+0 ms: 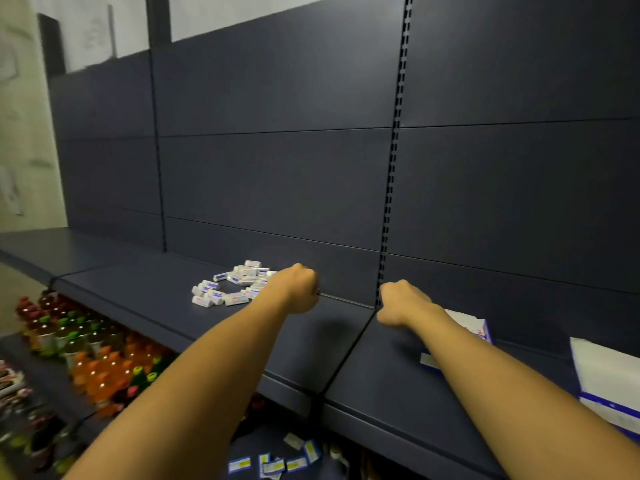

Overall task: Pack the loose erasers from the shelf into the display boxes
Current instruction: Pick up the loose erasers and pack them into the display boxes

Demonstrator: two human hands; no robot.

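Note:
A pile of several loose white erasers (231, 284) with blue and red labels lies on the dark shelf (145, 289), near the back panel. My left hand (298, 288) hovers at the pile's right edge, back up, fingers curled under; no eraser shows in it. My right hand (401, 302) is further right, over the seam between shelf sections, also curled with nothing visible in it. A white and blue display box (471, 326) lies partly hidden under my right forearm. A second, larger display box (609, 379) stands at the far right edge.
The dark back panel (277, 185) rises right behind the hands. On the lower shelf stand several drink bottles (86, 351) at the left. Small blue and yellow labelled packets (273, 462) lie below the shelf's front edge.

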